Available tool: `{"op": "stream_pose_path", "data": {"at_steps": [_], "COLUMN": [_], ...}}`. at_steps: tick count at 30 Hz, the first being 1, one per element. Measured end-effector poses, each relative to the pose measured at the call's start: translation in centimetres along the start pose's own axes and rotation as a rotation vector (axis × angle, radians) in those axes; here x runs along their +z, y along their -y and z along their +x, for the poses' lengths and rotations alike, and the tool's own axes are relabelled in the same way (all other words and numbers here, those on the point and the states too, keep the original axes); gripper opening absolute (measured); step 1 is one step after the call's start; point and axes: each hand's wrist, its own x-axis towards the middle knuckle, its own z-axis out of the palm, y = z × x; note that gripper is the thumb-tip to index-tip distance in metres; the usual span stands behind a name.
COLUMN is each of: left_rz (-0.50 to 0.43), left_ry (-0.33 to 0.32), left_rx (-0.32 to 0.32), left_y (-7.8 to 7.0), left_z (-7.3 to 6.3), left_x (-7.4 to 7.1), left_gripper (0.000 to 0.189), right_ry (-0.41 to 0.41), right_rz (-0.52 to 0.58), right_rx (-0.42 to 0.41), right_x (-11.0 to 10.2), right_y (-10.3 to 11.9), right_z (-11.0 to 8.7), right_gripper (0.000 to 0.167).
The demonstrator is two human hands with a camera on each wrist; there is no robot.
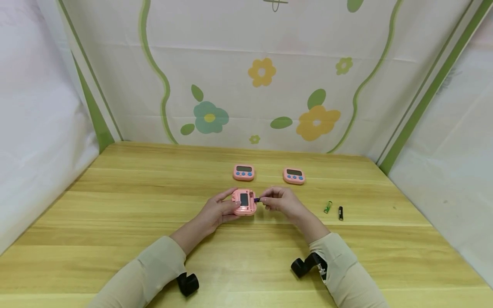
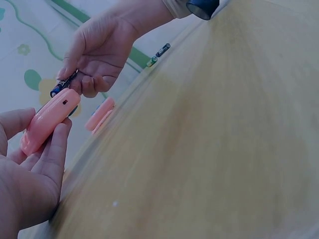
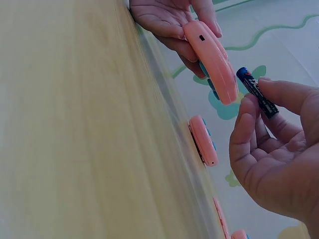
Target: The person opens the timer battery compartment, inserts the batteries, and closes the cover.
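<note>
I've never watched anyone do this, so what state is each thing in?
Pink rounded plastic timer, held by left hand: back up, compartment uncovered.
Dark cylindrical battery, pinched by right hand: not yet seated.
Two pink rounded timers with blue buttons: face up, no digits visible.
Green cylindrical battery: lying loose on the wooden table.
Black cylindrical battery: also lying loose.

Left sleeve [image 1: 154, 269] and right sleeve [image 1: 344, 265] are beige. Left wrist unit [image 1: 188, 285] is black, rounded; right wrist unit [image 1: 301, 268] is black, with silvery fitting [image 1: 321, 269].
</note>
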Motion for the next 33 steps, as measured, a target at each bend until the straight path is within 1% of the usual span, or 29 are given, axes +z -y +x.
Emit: {"op": "stream_pose_path", "data": {"at_steps": [4, 10, 15, 18, 22, 26, 33], "left_rz": [0.005, 0.003, 0.007, 0.008, 0.005, 0.008, 0.02], "left_ry": [0.001, 0.0, -0.013, -0.022, -0.029, -0.028, -0.027], "left_rx": [-0.003, -0.006, -0.009, -0.009, -0.013, -0.016, -0.012], "left_y": [-0.06, -0.01, 0.05, 0.08, 0.13, 0.12, -0.02], "left_z": [-0.04, -0.04, 0.01, 0.03, 0.11, 0.15, 0.04], "left_x": [-0.07, -0.06, -0.04, -0.02, -0.02, 0.0, 0.02], "left_gripper": [0.061, 0.061, 0.061, 0.06, 0.059, 0.058, 0.059], "right_ry": [0.007, 0.038, 0.061, 0.06, 0.056, 0.071, 0.078], "right_rz": [0.045, 0.101, 0.137, 0.157, 0.162, 0.146, 0.081], "right_rx": [0.011, 0.019, 0.01, 0.006, 0.001, -0.001, 0.013], "right_x": [0.18, 0.23, 0.16, 0.07, 0.0, -0.02, 0.0], "right_y": [0.04, 0.3, 0.22, 0.13, 0.16, 0.18, 0.15], "right_z": [0.02, -0.27, -0.35, -0.37, -0.4, -0.38, -0.27], "right_gripper": [0.007, 0.013, 0.015, 0.016, 0.02, 0.026, 0.033]}}
